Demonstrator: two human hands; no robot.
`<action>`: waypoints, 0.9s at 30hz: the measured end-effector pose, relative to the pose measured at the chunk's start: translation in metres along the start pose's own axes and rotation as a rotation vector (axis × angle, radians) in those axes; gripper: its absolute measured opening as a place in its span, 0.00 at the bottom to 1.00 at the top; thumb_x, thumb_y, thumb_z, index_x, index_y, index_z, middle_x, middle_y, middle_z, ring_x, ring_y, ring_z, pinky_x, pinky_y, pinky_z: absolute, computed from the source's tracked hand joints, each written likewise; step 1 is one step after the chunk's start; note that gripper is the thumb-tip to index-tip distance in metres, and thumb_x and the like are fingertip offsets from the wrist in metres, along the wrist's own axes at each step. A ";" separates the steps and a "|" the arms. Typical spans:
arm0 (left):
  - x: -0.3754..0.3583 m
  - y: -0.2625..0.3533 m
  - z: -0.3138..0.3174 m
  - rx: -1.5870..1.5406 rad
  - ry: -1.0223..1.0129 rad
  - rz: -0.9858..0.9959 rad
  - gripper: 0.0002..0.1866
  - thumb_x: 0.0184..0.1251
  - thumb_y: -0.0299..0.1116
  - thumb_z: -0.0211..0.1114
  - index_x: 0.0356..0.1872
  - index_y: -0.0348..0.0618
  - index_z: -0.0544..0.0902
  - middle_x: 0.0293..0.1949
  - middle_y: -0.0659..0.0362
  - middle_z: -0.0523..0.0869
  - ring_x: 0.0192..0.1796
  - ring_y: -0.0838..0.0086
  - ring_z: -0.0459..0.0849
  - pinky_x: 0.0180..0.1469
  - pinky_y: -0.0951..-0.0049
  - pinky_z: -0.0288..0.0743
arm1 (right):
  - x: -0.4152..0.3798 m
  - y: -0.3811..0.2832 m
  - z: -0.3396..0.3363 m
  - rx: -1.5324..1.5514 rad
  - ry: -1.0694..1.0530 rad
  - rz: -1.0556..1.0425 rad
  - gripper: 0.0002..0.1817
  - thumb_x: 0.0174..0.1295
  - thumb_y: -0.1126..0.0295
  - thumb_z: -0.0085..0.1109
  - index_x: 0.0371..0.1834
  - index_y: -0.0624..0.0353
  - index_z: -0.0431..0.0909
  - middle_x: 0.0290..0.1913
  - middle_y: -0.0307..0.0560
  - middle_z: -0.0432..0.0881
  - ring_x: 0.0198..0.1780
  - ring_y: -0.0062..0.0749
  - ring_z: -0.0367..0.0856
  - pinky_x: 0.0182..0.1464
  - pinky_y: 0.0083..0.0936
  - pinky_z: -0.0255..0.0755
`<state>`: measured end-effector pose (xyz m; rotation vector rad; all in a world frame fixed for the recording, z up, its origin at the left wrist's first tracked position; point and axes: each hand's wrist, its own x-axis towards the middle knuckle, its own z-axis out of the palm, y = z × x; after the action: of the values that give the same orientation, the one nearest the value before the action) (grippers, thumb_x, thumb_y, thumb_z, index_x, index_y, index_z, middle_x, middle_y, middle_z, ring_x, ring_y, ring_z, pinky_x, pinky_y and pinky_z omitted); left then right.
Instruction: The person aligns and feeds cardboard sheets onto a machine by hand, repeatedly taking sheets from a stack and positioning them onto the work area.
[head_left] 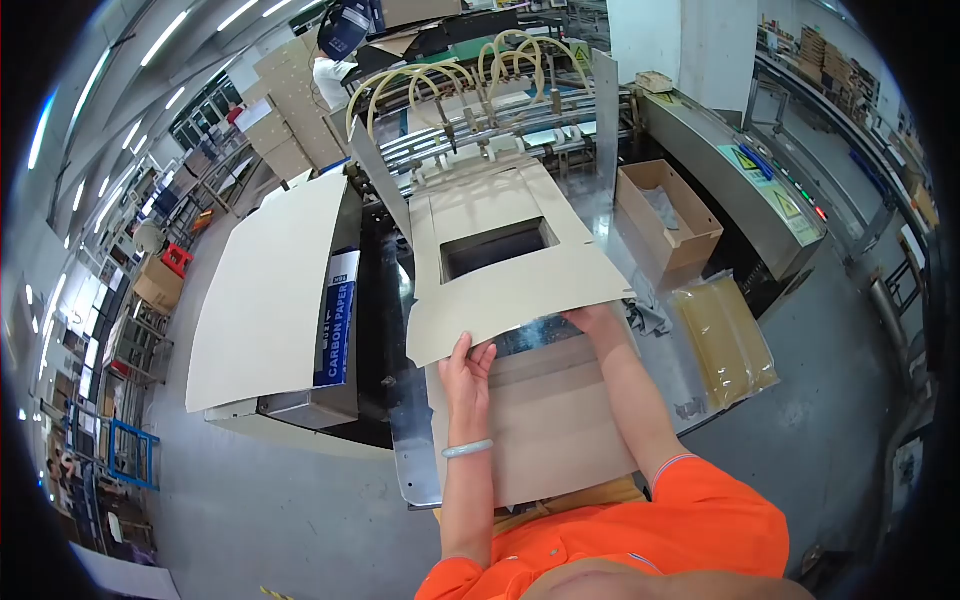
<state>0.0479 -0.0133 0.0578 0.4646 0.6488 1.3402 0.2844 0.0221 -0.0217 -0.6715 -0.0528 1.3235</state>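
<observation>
A tan cardboard sheet (510, 297) with a rectangular cut-out lies on the machine's feed bed, its far end under the row of suction fittings. My left hand (467, 370) grips its near edge at the left, thumb on top and fingers curled beneath. Farther right, my right hand (592, 318) is at the same edge, with its fingers mostly hidden under the board. Below and nearer my body lies another cardboard sheet (560, 420), partly covered by the raised edge and my forearms.
Left stands a large board stack (265, 280) beside a blue carbon paper box (336, 325). On the right are an open cardboard box (670, 222), a plastic-wrapped yellowish pack (725, 340) and a control panel (770, 180). Hoses (440, 85) arch over the machine; a person (332, 75) stands behind.
</observation>
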 end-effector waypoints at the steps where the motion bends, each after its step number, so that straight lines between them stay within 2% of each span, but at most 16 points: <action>1: 0.003 0.001 0.000 -0.004 -0.010 -0.012 0.13 0.65 0.24 0.57 0.49 0.32 0.68 0.37 0.54 0.81 0.37 0.68 0.86 0.31 0.80 0.83 | 0.001 0.000 0.000 -0.017 -0.016 0.010 0.16 0.64 0.62 0.51 0.53 0.54 0.74 0.47 0.46 0.81 0.43 0.35 0.80 0.43 0.35 0.75; 4: 0.011 0.004 0.005 -0.015 -0.026 -0.032 0.12 0.65 0.24 0.57 0.46 0.31 0.67 0.37 0.53 0.80 0.39 0.66 0.86 0.32 0.80 0.83 | 0.002 0.000 0.002 -0.069 -0.062 0.041 0.16 0.64 0.64 0.51 0.52 0.55 0.74 0.47 0.47 0.81 0.41 0.32 0.80 0.41 0.31 0.75; 8: 0.017 0.005 0.020 -0.029 -0.008 0.019 0.06 0.64 0.23 0.57 0.39 0.30 0.73 0.32 0.52 0.82 0.39 0.63 0.87 0.31 0.83 0.82 | 0.003 0.000 0.002 -0.132 -0.120 0.079 0.14 0.63 0.66 0.51 0.51 0.56 0.74 0.46 0.47 0.82 0.38 0.30 0.80 0.37 0.26 0.74; 13: 0.025 0.006 0.029 -0.009 0.010 0.005 0.05 0.64 0.22 0.57 0.37 0.29 0.73 0.31 0.51 0.81 0.39 0.63 0.87 0.31 0.84 0.82 | 0.003 0.000 0.004 -0.204 -0.191 0.123 0.13 0.63 0.68 0.51 0.50 0.57 0.74 0.44 0.47 0.82 0.35 0.26 0.79 0.34 0.20 0.73; 14: 0.026 0.007 0.029 -0.009 0.010 0.007 0.05 0.64 0.22 0.57 0.37 0.29 0.73 0.31 0.51 0.81 0.39 0.63 0.87 0.31 0.84 0.82 | 0.002 0.000 0.006 -0.204 -0.192 0.124 0.13 0.63 0.68 0.51 0.50 0.57 0.74 0.44 0.47 0.82 0.35 0.26 0.79 0.34 0.20 0.73; 18: 0.035 0.006 0.027 -0.045 -0.029 -0.012 0.14 0.64 0.22 0.58 0.42 0.28 0.61 0.38 0.48 0.74 0.42 0.58 0.86 0.31 0.80 0.83 | -0.003 -0.002 0.010 -0.224 -0.190 0.101 0.14 0.62 0.70 0.52 0.51 0.58 0.73 0.44 0.46 0.83 0.34 0.25 0.79 0.33 0.18 0.72; 27: 0.044 0.010 0.036 -0.035 -0.053 0.002 0.15 0.63 0.22 0.58 0.43 0.28 0.61 0.38 0.48 0.74 0.42 0.58 0.86 0.31 0.80 0.83 | -0.008 -0.004 0.016 -0.252 -0.175 0.098 0.16 0.62 0.70 0.53 0.54 0.57 0.72 0.45 0.45 0.82 0.33 0.23 0.79 0.33 0.17 0.73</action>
<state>0.0692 0.0335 0.0843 0.4705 0.5803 1.3347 0.2792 0.0217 -0.0042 -0.7766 -0.3369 1.4824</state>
